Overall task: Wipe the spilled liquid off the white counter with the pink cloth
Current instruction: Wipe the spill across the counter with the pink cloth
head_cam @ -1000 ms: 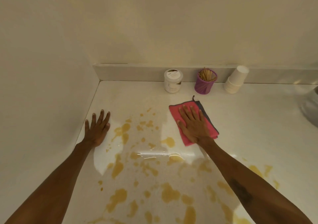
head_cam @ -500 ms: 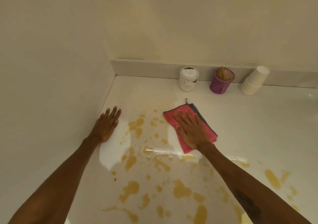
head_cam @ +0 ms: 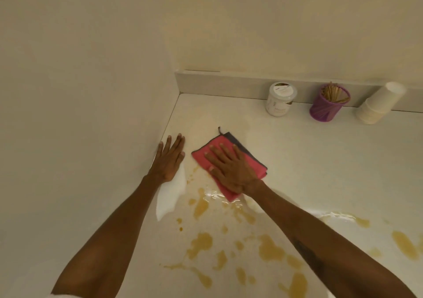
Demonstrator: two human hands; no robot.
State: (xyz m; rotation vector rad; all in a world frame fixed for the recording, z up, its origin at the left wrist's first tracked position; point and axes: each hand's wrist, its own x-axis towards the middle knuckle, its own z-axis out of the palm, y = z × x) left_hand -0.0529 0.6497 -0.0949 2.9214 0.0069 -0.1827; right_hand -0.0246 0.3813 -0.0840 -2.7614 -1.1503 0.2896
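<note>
**A:** ok starting from the left, what's there? I see a plain wall [head_cam: 80, 114] running down to the corner.

**B:** yep, and right where it meets the white counter [head_cam: 320, 171] the left hand [head_cam: 168, 160] lies flat, palm down, fingers straight and close together, holding nothing. Its outer edge sits right by the wall. Bright glare patch on the counter just under the wrist.

**A:** and the cloth?

**B:** pink cloth [head_cam: 203, 154] is just beside that hand, a small gap between them. It's folded, with a grey layer peeking out along its far edge and a little loop at the top corner. The right hand [head_cam: 231, 169] is pressed flat on top of it, fingers spread, palm down, not gripping or pinching it, just pushing down.

**A:** spill?

**B:** spilled liquid [head_cam: 201, 242] is yellowish brown, blotches and streaks all over the near part of the counter, from below the cloth out toward the right edge. Some wet shine right at the cloth's near corner. The far part of the counter looks mostly clean, with a faint tint.

**A:** stuff at the back right?

**B:** along the backsplash [head_cam: 217, 83]: a white lidded jar [head_cam: 280, 102], then a purple cup [head_cam: 327, 107] full of wooden sticks, then a tilted stack of paper cups [head_cam: 378, 106]. All well apart from the cloth.
</note>
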